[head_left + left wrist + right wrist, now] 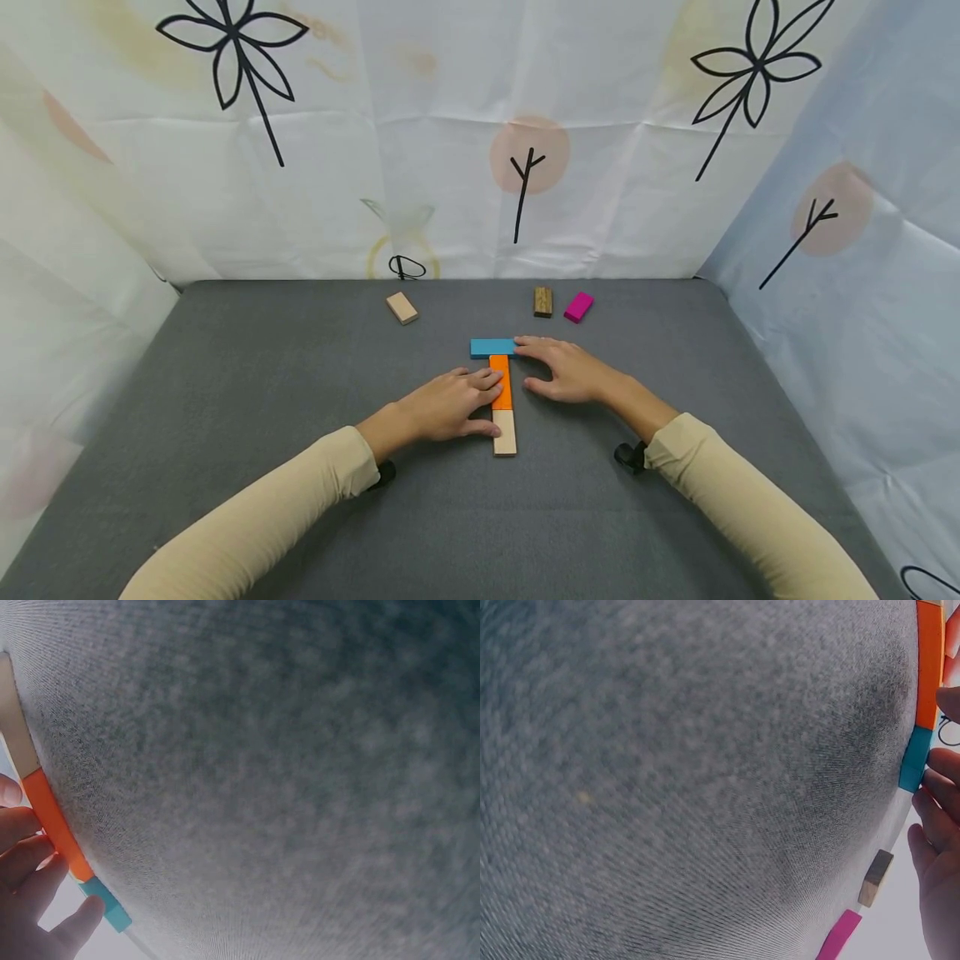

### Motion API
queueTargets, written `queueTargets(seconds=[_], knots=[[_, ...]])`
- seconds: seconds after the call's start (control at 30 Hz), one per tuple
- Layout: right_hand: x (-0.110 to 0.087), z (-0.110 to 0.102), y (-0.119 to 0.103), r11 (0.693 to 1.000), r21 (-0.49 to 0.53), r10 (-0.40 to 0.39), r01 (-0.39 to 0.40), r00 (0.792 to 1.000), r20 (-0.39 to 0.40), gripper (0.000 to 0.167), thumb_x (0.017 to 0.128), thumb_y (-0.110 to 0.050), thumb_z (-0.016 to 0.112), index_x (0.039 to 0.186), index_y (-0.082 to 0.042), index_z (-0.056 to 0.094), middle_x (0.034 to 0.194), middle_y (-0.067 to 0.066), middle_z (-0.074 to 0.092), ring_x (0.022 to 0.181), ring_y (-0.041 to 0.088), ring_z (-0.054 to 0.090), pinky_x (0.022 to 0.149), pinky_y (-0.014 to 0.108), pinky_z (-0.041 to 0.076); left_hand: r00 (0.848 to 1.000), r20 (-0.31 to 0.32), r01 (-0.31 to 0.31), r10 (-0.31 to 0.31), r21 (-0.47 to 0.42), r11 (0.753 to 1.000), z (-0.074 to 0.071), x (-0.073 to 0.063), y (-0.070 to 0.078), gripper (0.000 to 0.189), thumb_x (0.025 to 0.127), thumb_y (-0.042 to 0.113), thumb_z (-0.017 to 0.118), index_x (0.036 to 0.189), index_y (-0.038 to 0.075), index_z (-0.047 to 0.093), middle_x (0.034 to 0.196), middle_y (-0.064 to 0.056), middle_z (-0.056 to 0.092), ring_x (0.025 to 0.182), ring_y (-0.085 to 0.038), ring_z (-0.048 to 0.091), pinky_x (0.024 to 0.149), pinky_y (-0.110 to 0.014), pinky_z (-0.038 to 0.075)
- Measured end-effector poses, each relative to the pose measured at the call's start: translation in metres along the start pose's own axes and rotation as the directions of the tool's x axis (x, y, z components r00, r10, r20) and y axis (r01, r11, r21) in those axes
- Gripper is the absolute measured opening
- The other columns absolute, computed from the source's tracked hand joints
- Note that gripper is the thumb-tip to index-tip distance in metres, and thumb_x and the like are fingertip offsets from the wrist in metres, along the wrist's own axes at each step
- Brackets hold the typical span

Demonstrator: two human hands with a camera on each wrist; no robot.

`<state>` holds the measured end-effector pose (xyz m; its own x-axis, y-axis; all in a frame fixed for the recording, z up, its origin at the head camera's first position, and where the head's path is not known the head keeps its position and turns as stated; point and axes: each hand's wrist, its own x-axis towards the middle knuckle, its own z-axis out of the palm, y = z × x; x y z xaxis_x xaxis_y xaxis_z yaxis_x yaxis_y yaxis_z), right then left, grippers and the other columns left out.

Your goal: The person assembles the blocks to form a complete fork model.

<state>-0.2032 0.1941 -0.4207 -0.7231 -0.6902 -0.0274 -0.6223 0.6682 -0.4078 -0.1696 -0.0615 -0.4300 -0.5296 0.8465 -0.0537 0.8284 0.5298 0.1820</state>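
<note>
The left hand lies with fingers extended over the orange block; the right hand, loosely spread, touches the blue block laid crosswise at its far end. An uneven fingertip push could skew that joint on the worktop.

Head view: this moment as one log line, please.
left hand touches orange block | right hand touches blue block | pale block at orange block's near end | brown block, pink block farther away
</note>
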Motion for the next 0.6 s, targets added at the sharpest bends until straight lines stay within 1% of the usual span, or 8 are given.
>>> queueTargets(seconds=[0.23, 0.33, 0.47, 0.6], knots=[[-0.001, 0.000, 0.000, 1.000, -0.018, -0.004, 0.004, 1.000, -0.004, 0.055, 0.097, -0.026, 0.063, 0.144, -0.001, 0.051, 0.153, 0.015, 0.043, 0.140, 0.034, 0.040, 0.112, 0.054, 0.034, 1.000, 0.013, 0.010, -0.010, 0.006, 1.000, -0.002, 0.000, 0.001, 0.073, 0.097, 0.055, 0.055, 0.148, 0.004, 0.047, 0.154, -0.014, 0.041, 0.143, -0.025, 0.038, 0.112, -0.050, 0.035], [-0.002, -0.001, 0.002, 1.000, -0.009, 0.001, -0.002, 1.000, -0.019, 0.056, 0.097, -0.027, 0.063, 0.145, -0.001, 0.051, 0.154, 0.015, 0.042, 0.140, 0.035, 0.040, 0.111, 0.055, 0.034, 1.000, 0.018, 0.014, -0.014, -0.001, 1.000, -0.003, 0.000, 0.002, 0.073, 0.097, 0.055, 0.055, 0.148, 0.004, 0.047, 0.155, -0.013, 0.041, 0.143, -0.025, 0.038, 0.112, -0.050, 0.035], [-0.005, -0.006, 0.008, 0.999, -0.007, 0.032, -0.033, 0.997, -0.075, 0.057, 0.097, -0.027, 0.064, 0.145, 0.000, 0.049, 0.155, 0.017, 0.039, 0.140, 0.037, 0.039, 0.111, 0.058, 0.033, 1.000, 0.022, 0.020, -0.019, -0.011, 1.000, -0.003, -0.001, 0.003, 0.073, 0.097, 0.055, 0.056, 0.148, 0.004, 0.047, 0.155, -0.013, 0.041, 0.144, -0.025, 0.038, 0.112, -0.050, 0.035], [-0.006, -0.015, 0.020, 0.993, -0.029, 0.105, -0.111, 0.983, -0.153, 0.059, 0.097, -0.026, 0.064, 0.146, 0.001, 0.047, 0.156, 0.019, 0.037, 0.141, 0.040, 0.037, 0.112, 0.059, 0.030, 1.000, 0.017, 0.021, -0.021, -0.006, 1.000, -0.003, -0.002, 0.003, 0.073, 0.097, 0.055, 0.056, 0.147, 0.004, 0.048, 0.155, -0.013, 0.041, 0.144, -0.025, 0.038, 0.112, -0.050, 0.036]])
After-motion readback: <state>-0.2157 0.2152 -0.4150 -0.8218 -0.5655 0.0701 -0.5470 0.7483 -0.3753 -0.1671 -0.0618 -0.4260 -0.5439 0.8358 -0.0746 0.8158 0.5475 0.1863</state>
